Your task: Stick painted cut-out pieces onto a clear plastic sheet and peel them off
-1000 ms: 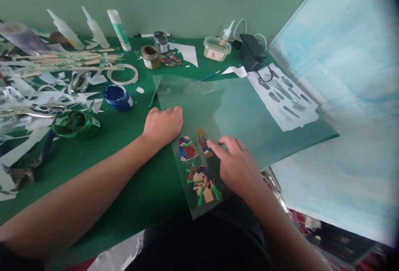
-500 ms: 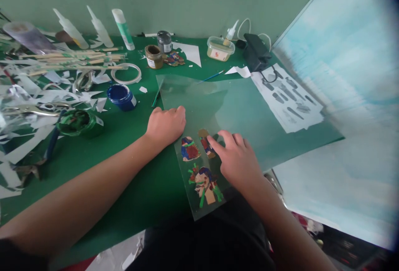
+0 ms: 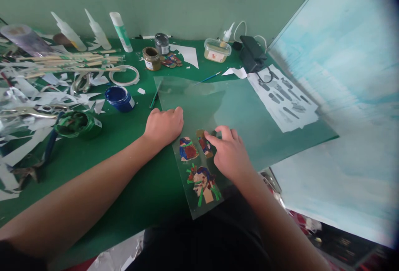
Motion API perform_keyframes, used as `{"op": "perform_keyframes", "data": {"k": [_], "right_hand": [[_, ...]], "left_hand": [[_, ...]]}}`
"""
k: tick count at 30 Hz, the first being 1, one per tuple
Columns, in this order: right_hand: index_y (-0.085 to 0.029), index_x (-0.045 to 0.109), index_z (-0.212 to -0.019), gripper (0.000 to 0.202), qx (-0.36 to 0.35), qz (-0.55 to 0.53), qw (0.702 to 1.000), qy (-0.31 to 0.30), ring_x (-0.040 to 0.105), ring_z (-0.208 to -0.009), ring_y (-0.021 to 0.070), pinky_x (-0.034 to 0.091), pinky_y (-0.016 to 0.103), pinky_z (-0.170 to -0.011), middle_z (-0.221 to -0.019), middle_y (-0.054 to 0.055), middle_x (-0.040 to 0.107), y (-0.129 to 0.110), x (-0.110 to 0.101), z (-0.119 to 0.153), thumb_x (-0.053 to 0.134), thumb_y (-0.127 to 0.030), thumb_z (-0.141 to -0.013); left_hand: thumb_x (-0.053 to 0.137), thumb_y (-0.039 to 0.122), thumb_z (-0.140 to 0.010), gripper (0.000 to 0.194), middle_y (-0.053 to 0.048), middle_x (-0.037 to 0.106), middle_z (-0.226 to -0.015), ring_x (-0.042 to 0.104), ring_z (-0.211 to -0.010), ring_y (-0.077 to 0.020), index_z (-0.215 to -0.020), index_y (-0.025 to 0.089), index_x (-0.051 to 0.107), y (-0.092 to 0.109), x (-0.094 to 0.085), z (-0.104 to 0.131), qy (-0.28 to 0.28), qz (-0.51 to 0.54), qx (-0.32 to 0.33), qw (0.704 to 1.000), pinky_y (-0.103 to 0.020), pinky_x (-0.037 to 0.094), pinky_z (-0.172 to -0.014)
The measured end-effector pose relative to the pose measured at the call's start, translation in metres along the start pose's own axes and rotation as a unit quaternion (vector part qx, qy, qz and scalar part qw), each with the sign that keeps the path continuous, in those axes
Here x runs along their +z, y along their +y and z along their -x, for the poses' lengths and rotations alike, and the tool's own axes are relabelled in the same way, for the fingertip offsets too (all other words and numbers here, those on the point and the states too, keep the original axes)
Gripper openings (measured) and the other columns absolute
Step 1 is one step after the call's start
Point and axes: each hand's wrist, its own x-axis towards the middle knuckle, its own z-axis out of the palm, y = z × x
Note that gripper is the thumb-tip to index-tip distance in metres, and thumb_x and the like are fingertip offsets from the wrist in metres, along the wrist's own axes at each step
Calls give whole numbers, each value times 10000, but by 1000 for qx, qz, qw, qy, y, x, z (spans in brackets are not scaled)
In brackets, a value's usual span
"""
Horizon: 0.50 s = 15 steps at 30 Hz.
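A clear plastic sheet [image 3: 237,109] lies over the green tabletop. My left hand [image 3: 164,124] rests on the sheet's left edge, its fingers curled into a fist; nothing shows in it. One outstretched digit of my right hand [image 3: 229,150] touches the top of a narrow painted cutout [image 3: 205,144], while the other fingers bend loosely apart from it. Left of that piece is a rounded blue and red cutout [image 3: 188,149]. Nearer my body sits a painted head-shaped cutout [image 3: 203,183] with green strips. All three pieces are on the sheet.
Open pots of blue paint [image 3: 120,98] and green paint [image 3: 76,124] stand at left, near paper scraps and pliers [image 3: 29,173]. A brown paint pot [image 3: 151,58] and a plastic tub [image 3: 217,50] are at the back. A paint-marked paper [image 3: 280,96] lies right, beside a black device [image 3: 252,52].
The whole view has shifted slightly. My right hand has moved a little left and bent its fingers somewhat, with one digit still at the narrow cutout. My left hand stays in place.
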Motion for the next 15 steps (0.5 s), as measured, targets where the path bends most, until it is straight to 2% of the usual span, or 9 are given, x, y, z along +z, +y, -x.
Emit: {"op": "perform_keyframes", "data": {"k": [4, 8, 10, 13, 15], "right_hand": [[-251, 731, -1186, 521, -18, -42, 998, 40, 482, -1046, 291, 430, 432, -833, -1270, 133, 516, 8, -2, -9, 460, -22, -804], [-242, 661, -1296, 561, -14, -119, 986, 119, 501, -1018, 250, 446, 429, -886, -1247, 125, 514, 14, -1, -8, 421, -24, -839], [-243, 646, -1317, 573, -21, -87, 991, 102, 485, -1032, 272, 432, 437, -869, -1263, 132, 520, 8, 0, -5, 451, -24, -825], [-256, 702, -1232, 515, -29, -19, 998, 53, 454, -1058, 308, 396, 435, -824, -1292, 131, 533, -4, -3, -4, 517, -42, -802], [-273, 703, -1227, 512, -23, 3, 998, 53, 447, -1062, 309, 375, 429, -819, -1308, 121, 532, -7, -4, -8, 535, -48, -800]], "left_hand": [[301, 250, -984, 341, -137, 716, -825, 668, -705, -277, -953, 136, 621, 0, -2, 1, -3, 9, 0, 1000, -367, 311, -638], [314, 243, -978, 329, -139, 715, -817, 667, -703, -277, -952, 135, 624, 0, -2, 1, 2, 20, -2, 1000, -373, 325, -653], [308, 243, -982, 336, -137, 713, -812, 667, -707, -282, -954, 135, 625, 0, -1, 1, 8, 23, 2, 1000, -373, 329, -658], [308, 247, -985, 337, -134, 711, -817, 665, -709, -282, -951, 136, 625, 0, -1, 2, 7, 19, 3, 1000, -371, 329, -655], [312, 246, -985, 332, -132, 711, -817, 665, -704, -279, -952, 137, 624, 0, -2, 2, 4, 15, 2, 1000, -370, 327, -649]]}}
